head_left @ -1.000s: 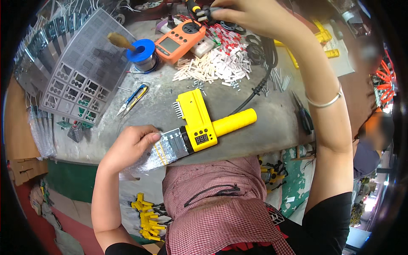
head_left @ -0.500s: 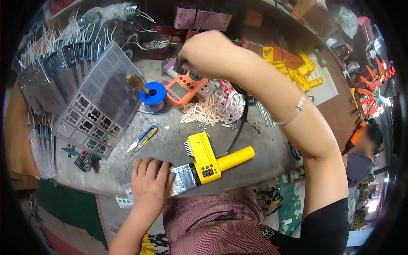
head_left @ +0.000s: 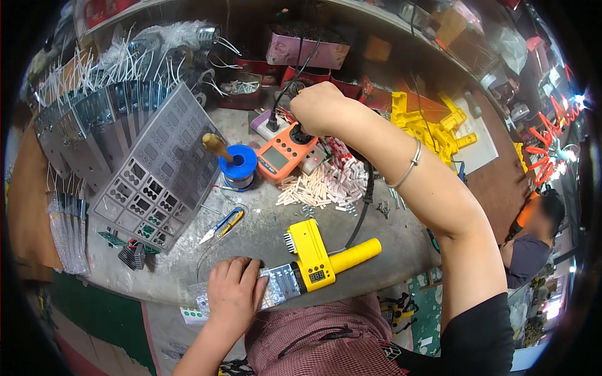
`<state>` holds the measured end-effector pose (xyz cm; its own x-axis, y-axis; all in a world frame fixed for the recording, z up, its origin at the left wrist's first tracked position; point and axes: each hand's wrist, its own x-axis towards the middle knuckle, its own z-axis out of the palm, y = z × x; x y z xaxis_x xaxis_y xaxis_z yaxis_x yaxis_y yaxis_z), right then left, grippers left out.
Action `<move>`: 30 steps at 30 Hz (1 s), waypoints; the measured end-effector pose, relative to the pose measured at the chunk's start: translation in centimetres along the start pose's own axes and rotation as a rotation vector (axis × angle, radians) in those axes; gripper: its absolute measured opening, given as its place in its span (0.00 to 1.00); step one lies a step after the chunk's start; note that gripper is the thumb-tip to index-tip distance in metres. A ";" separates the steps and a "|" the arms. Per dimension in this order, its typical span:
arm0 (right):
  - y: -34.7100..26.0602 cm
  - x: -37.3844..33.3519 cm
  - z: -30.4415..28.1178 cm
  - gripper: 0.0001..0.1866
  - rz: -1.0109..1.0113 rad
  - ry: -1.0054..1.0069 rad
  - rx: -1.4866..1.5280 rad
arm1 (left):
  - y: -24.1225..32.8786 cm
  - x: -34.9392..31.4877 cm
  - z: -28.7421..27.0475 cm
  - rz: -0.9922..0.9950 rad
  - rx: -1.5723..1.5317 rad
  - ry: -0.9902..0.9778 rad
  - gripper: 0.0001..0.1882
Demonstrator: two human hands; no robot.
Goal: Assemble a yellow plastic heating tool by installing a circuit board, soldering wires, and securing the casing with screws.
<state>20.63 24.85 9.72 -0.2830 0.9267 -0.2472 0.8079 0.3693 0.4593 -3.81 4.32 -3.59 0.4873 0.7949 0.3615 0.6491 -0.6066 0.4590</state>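
My left hand (head_left: 234, 291) lies with its fingers bent over the silver, plastic-wrapped metal plate (head_left: 279, 286) of a yellow handheld heating tool (head_left: 311, 250). This tool has a small display, buttons and a round handle pointing right, and it lies near the table's front edge. My right hand (head_left: 318, 109) reaches far forward, its fingers closed at a black plug (head_left: 302, 133) on the top end of an orange meter (head_left: 279, 153) with a grey screen. The fingertips are partly hidden behind the hand. A black cord (head_left: 360, 219) runs from near the tool up toward my right forearm.
Left of the meter stands a blue solder spool (head_left: 238, 164) with a wooden-handled tool in it. Small snips (head_left: 223, 224), heaps of pale tubes (head_left: 311, 188), a printed grey sheet (head_left: 160, 163), metal plates (head_left: 94, 119) and yellow housings (head_left: 433, 128) surround it. A person (head_left: 533, 238) sits at far right.
The whole view has shifted, so the table sits lower. My right hand has moved from beside the power socket to the top of the orange meter. My left hand stays on the tool's plate.
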 end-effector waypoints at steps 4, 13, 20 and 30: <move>-0.5 0.6 -0.1 0.13 -0.013 -0.073 0.029 | 0.1 -0.1 -0.6 -0.032 0.016 -0.018 0.18; -0.5 -0.1 2.4 0.12 -0.045 -0.009 0.010 | -3.9 4.4 -8.8 0.004 0.361 0.605 0.15; -4.6 -3.2 -0.4 0.11 -0.165 0.844 0.198 | -5.9 8.9 -11.9 -0.310 0.606 0.581 0.20; -13.1 -2.7 -3.4 0.15 -0.078 0.557 1.671 | -4.9 10.3 -10.7 -0.380 -0.405 0.467 0.07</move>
<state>9.01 17.74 7.30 -0.1819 0.9551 0.2340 0.3009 0.2806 -0.9114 -8.22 15.36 6.53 -0.0878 0.9188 0.3848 0.4129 -0.3180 0.8535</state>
